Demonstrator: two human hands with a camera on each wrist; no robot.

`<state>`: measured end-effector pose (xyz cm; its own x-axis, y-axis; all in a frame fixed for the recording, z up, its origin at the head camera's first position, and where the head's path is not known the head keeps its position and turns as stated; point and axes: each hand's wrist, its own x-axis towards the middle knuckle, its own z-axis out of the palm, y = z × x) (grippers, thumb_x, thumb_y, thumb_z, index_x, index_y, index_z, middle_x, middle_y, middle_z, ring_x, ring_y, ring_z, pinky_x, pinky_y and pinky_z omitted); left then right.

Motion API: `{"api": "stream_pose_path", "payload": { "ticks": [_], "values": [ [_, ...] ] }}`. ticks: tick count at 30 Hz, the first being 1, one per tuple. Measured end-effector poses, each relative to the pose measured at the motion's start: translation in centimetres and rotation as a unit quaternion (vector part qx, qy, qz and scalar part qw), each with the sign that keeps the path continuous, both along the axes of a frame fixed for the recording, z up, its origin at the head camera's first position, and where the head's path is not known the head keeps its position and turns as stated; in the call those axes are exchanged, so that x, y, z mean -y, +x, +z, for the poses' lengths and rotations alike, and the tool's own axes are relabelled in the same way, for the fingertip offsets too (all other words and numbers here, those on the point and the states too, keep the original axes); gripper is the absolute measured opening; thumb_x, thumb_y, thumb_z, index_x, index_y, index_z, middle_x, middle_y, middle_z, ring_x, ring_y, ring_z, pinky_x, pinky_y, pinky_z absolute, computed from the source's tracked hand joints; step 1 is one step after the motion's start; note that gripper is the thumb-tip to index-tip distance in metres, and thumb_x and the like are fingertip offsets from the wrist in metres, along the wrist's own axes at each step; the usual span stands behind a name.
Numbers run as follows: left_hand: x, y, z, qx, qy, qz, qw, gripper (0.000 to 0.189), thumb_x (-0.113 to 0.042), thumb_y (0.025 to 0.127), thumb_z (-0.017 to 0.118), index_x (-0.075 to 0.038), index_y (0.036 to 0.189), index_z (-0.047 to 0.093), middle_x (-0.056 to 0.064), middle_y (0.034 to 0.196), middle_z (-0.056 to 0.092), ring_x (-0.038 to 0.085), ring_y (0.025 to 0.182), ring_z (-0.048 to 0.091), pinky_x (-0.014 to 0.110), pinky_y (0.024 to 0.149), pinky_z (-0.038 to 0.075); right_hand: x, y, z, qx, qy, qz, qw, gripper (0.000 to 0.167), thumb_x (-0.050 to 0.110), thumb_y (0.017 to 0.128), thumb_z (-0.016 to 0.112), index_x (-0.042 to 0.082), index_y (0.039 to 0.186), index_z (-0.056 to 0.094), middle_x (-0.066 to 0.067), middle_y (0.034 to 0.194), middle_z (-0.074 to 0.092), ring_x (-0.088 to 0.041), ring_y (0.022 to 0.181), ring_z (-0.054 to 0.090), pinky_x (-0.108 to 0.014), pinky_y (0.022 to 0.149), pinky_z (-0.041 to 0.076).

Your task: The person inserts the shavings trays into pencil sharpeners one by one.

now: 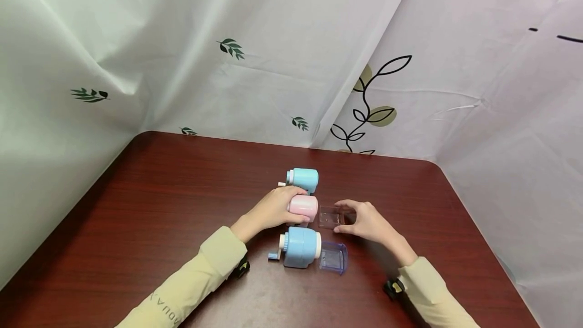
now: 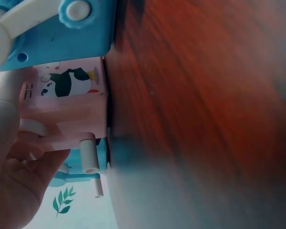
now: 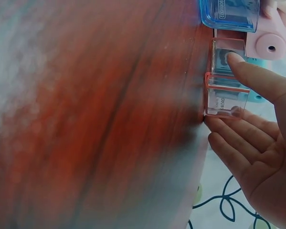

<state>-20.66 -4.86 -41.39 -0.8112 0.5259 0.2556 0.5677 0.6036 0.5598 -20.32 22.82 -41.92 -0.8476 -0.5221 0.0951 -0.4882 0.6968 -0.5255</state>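
Observation:
My left hand (image 1: 273, 209) grips a pink pencil sharpener (image 1: 303, 206) from its left, fingers over the far side and thumb along the near side. A penguin picture decorates the sharpener's crank-side face (image 2: 68, 83), seen in the left wrist view. At the sharpener's right lies a clear plastic shavings drawer (image 1: 330, 216) on the table. My right hand (image 1: 366, 221) holds this drawer between thumb and fingers at its right end; the thumb (image 3: 248, 74) and fingers (image 3: 238, 138) lie on opposite sides in the right wrist view.
A larger blue sharpener (image 1: 301, 248) stands nearer, its crank to the left and a purple-blue clear drawer (image 1: 333, 258) at its right. Behind the pink one stands a light-blue sharpener (image 1: 304, 178). The dark red table (image 1: 182, 191) meets white leaf-patterned curtains (image 1: 255, 90).

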Motion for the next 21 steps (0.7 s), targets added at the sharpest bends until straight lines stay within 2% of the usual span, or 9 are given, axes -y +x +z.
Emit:
{"api": "stream_pose_path", "payload": {
  "ticks": [21],
  "values": [
    [-0.28,-0.34,-0.18,-0.01,-0.026,0.002,0.9996,0.054,-0.033,0.074,0.081,-0.007,0.118,0.062,0.006,0.11,0.068,0.018,0.09,0.063,0.034,0.079,0.051,-0.06,-0.38,0.0,-0.005,0.019,0.004,0.9998,0.048,0.032,0.074,0.082,0.011,0.113,0.065,0.0,0.103,0.072,-0.011,0.094,0.068,-0.032,0.081,0.055]
  ]
}}
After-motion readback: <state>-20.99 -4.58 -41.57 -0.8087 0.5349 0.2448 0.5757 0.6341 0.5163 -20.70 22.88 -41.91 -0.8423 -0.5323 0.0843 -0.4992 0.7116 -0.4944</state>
